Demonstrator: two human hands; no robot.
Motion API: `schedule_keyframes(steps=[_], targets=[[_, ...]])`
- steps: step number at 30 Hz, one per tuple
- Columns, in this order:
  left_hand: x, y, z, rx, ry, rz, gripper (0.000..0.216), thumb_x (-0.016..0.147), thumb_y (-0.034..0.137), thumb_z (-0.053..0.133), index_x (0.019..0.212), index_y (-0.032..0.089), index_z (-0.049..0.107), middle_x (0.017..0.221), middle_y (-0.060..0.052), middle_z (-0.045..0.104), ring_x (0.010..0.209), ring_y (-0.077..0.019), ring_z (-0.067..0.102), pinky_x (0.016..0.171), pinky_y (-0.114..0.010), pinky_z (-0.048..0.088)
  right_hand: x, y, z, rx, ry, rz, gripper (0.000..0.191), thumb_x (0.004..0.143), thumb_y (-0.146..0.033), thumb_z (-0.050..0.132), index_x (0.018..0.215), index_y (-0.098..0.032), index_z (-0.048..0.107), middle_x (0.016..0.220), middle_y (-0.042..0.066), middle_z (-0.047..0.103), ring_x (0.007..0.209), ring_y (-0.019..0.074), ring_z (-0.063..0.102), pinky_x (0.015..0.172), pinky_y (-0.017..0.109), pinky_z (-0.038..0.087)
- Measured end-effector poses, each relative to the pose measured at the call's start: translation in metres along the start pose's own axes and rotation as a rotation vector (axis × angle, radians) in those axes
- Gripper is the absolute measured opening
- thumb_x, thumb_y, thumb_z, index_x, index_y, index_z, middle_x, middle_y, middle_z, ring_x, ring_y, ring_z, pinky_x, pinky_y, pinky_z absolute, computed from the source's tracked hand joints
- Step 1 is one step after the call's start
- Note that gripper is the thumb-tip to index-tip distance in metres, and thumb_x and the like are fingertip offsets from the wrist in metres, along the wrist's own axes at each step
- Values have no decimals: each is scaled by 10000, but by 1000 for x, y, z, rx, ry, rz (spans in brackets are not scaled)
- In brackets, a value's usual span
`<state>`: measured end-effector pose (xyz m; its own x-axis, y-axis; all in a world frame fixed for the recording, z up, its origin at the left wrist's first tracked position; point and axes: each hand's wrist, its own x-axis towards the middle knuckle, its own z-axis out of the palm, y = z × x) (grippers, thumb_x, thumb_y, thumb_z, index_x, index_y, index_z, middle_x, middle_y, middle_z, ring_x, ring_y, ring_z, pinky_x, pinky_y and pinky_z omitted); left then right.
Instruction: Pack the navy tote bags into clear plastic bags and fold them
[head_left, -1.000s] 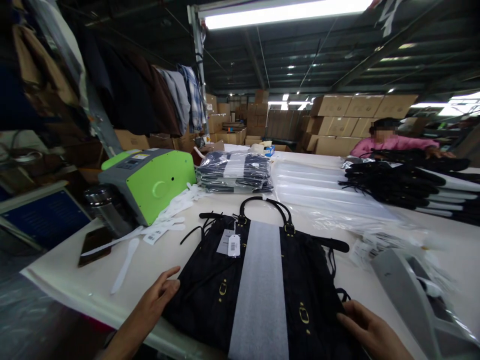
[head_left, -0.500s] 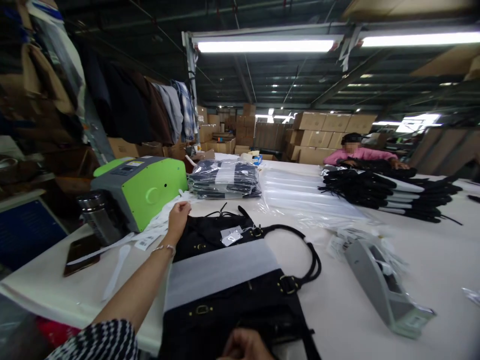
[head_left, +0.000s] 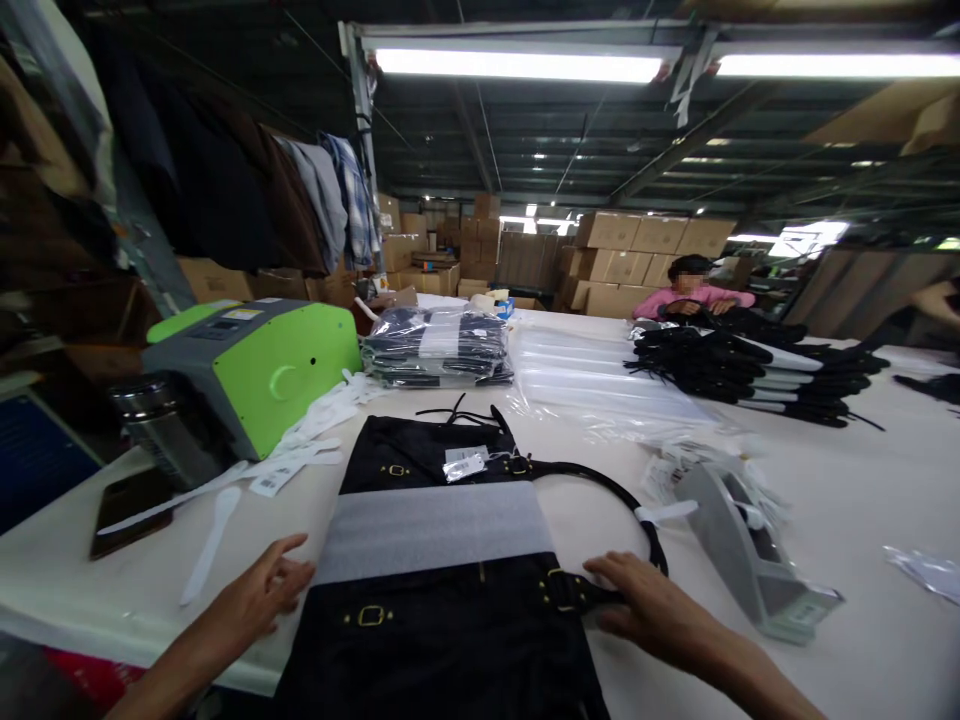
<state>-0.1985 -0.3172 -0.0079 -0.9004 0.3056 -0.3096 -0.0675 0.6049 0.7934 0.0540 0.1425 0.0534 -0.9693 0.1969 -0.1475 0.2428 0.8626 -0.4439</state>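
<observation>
Both hands lie open and flat: left hand (head_left: 259, 598) beside the black bag (head_left: 442, 590), right hand (head_left: 651, 612) on its handle (head_left: 607, 490).

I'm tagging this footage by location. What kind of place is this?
Most likely a warehouse packing floor for bags: stacked brown cardboard cartons fill the back, flat black fabric bags lie piled on the long white table, and a stack of clear-plastic-wrapped bags sits nearby.
</observation>
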Motion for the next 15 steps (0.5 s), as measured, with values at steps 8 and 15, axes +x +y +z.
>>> schedule_keyframes(steps=[8,15], targets=[[13,25,6,331,-39,193,751,728,476,545,1397,161,411,735,19,603,719,-241,635,662,-321,470,15,-36,43,-272,-149,-14,222,795,-111,507,911,-170,686,938,121,745,920,306,697,725,329,426],[126,102,4,695,201,340,587,701,222,525,1287,181,540,996,-135,726,972,-324,679,810,-385,488,11,-95,72,67,-105,16,235,781,-169,556,983,-181,676,1017,111,734,963,271,680,781,304,447]])
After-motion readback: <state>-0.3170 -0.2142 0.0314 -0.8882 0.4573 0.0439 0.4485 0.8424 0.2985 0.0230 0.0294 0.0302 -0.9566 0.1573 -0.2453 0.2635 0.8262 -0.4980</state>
